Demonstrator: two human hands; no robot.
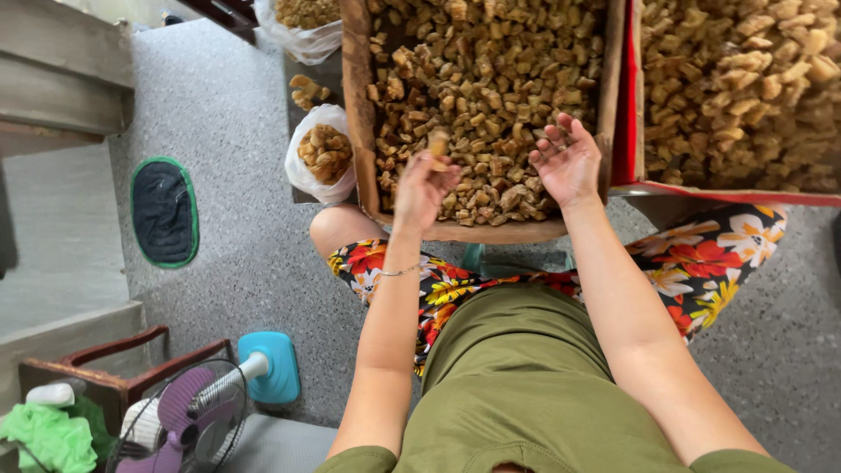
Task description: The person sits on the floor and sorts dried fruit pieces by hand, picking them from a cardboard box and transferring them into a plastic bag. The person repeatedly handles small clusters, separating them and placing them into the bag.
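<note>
Grey floor (236, 236): speckled stone under your seat; it carries the two trays, a dark green-edged mat (164, 211) by its left edge and a small fan (188, 420) at the lower left.
Wooden tray (357, 105): the larger one you work over, heaped with brown chunks (491, 96) too many to count; its near edge sits just above your knees.
Red-edged tray (626, 131): second tray, touching the first on its right side, equally full.
Bags: two clear plastic bags of chunks, one (322, 153) at the wooden tray's left edge, one (302, 26) at its far left corner.
Right hand (568, 162): fingers released and spread, palm resting on the heap near the tray's right edge.
Left hand (425, 184): fingers clenched round one pale piece (438, 143), lifted just above the heap.
Handling, as I judge it: pieces look light, dry, knobbly and a bit crumbly; pinch one across its middle, gently.
</note>
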